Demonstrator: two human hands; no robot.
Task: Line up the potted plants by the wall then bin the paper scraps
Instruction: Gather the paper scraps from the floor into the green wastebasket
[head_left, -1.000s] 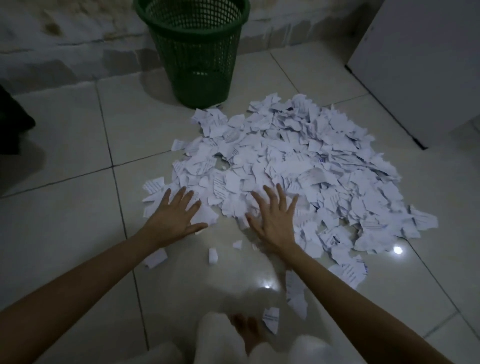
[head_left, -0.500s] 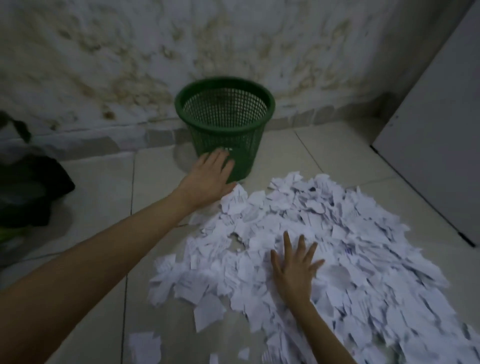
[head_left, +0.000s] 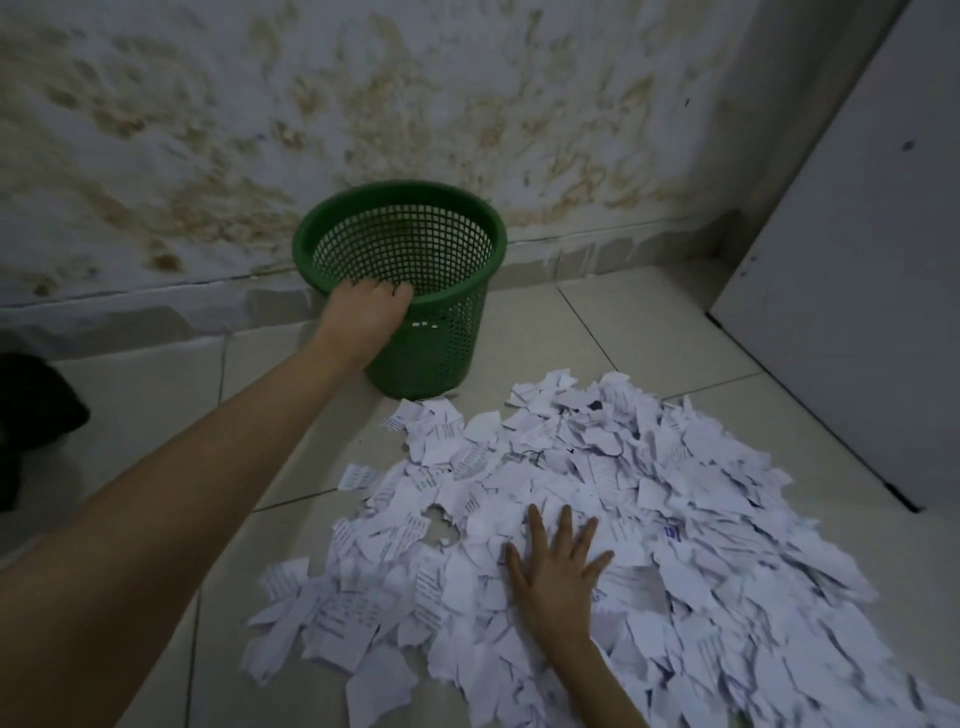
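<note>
A green mesh waste bin (head_left: 441, 338) stands on the tiled floor close to the stained wall, tipped slightly toward me. My left hand (head_left: 363, 312) grips its near rim, fingers curled over the edge into the bin. A wide heap of torn white paper scraps (head_left: 649, 493) covers the floor in front of the bin and runs off to the lower right. My right hand (head_left: 556, 571) lies flat on the heap with its fingers spread, holding nothing. No potted plant shows plainly.
A white cabinet or door panel (head_left: 857, 286) stands at the right. A dark, indistinct object (head_left: 36, 410) sits at the left edge by the wall. Bare floor tiles (head_left: 156, 405) lie left of the scraps.
My left hand left the scraps, reached forward and took hold of the bin's rim. My right hand stayed flat on the heap. The view tilted up toward the wall.
</note>
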